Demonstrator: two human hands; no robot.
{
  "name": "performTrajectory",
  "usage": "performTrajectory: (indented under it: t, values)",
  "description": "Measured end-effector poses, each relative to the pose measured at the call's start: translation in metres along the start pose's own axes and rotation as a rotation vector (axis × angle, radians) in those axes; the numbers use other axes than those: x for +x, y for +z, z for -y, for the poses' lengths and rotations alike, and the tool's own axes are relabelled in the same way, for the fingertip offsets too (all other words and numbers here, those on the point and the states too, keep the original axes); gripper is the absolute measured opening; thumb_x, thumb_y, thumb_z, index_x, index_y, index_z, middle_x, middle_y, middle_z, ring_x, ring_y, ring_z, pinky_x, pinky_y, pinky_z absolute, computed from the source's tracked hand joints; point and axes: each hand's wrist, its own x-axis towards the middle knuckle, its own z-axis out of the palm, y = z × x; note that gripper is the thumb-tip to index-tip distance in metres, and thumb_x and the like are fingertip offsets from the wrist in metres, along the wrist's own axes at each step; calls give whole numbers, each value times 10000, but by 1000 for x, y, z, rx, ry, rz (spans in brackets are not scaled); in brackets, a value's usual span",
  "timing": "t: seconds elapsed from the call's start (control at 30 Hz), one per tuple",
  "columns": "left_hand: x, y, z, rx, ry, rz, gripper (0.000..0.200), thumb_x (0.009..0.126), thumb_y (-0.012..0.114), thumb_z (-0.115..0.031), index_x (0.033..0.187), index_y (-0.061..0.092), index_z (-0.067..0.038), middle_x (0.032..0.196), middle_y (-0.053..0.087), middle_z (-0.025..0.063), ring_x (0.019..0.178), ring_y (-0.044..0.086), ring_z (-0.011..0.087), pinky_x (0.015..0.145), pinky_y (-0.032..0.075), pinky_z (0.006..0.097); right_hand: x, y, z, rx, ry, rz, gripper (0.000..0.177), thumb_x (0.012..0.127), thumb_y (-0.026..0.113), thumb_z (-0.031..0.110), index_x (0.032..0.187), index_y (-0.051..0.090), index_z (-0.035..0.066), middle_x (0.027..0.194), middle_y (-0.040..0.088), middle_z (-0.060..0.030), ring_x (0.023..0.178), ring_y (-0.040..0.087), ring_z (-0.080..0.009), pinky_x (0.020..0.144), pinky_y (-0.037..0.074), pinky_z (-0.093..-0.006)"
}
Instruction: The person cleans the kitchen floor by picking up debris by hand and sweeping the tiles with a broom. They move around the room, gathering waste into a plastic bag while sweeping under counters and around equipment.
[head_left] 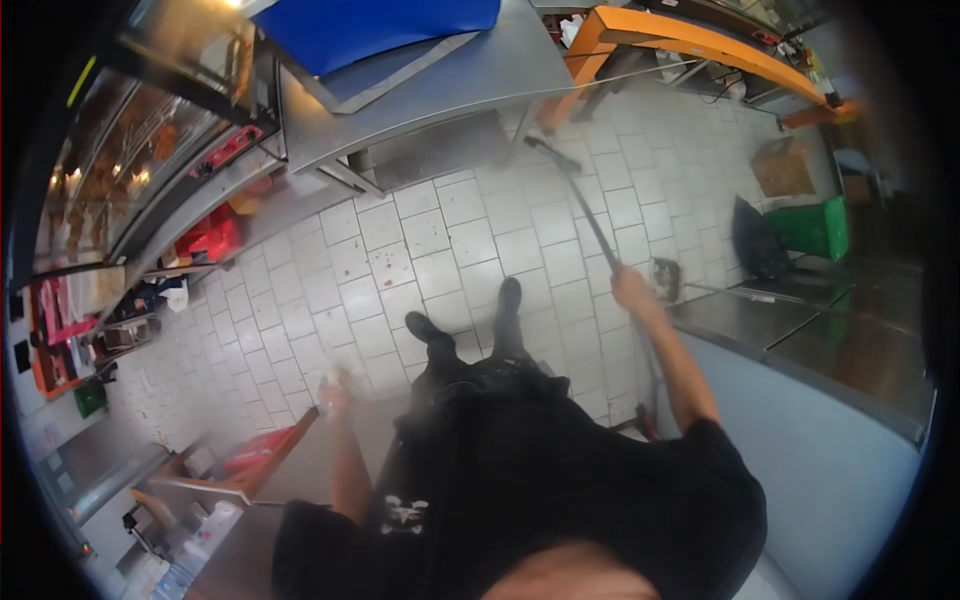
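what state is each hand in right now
Left hand: blurred; open or closed cannot be told.
Right hand: closed around a long dark handle.

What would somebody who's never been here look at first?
Probably the big, bright blue thing on the metal table, at the top of the view. Next might come the green bin over on the right side. The long dark stick also stands out, held in the right hand and reaching forward over the pale floor tiles.
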Motion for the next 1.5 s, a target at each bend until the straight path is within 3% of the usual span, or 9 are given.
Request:
performTrajectory:
  t: [0.2,0.3,0.4,0.47,0.67,0.87,1.07,1.43,1.5]
  values:
    - [-57,1,-10,125,59,-167,328,746,671,-302,871,614,-4,735,635,104,624,591,230,538,466,335,183,30,-3,-12,24,-76,232,795,440,116,915,570,-35,875,616,-241,849,605,-375,718,495,-444]
    - [-102,-3,-61,-208,-130,-72,315,735,679,-269,907,620,-11,785,633,88,675,589,198,584,472,332,216,56,25,-151,-12,10,230,822,456,148,911,601,-7,912,624,-216,884,621,-318,699,512,-410]
    - [-124,-14,-62,-85,44,-160,271,766,623,-205,956,611,-13,849,619,61,760,575,166,661,470,323,200,112,-1,-416,-73,98,253,834,456,167,963,594,-2,947,622,-201,896,618,-321,708,507,-412]
    - [-121,-4,-66,-106,-24,-162,270,775,607,-206,971,608,-20,857,619,63,771,575,169,672,468,325,174,131,-38,-157,110,-3,265,839,439,141,1004,577,-13,964,616,-198,894,614,-338,721,498,-439]
    - [-157,10,-39,-116,-167,-155,292,794,574,-221,1017,586,-33,900,604,73,814,559,189,710,450,341,206,67,-72,-186,-264,52,328,806,410,80,1096,499,-43,946,590,-266,894,577,-405,791,479,-435]
    - [-185,9,-34,-121,-309,-102,323,810,548,-243,1063,555,-42,954,581,87,863,538,214,750,425,362,107,-28,-39,265,133,10,410,818,438,82,1215,451,-20,959,579,-291,915,570,-402,832,454,-431]
    - [-150,2,-58,-76,-248,-77,354,826,522,-265,1109,524,-51,1008,558,101,912,516,239,790,400,384,46,-22,-68,394,8,-80,402,838,444,113,1219,444,-13,946,591,-275,908,567,-408,787,467,-444]
    - [-84,-24,-123,472,-23,75,488,915,375,-338,1334,355,-88,1282,438,189,1150,413,367,983,270,492,194,77,-12,-93,163,-105,162,811,481,68,928,587,28,839,637,-176,807,642,-286,636,524,-378]
    - [-89,-23,-105,301,-147,51,498,901,398,-339,1338,353,-104,1297,395,234,1178,352,397,973,267,506,181,117,-24,-47,225,-128,225,824,481,92,1023,541,5,797,649,-138,767,652,-280,607,531,-367]
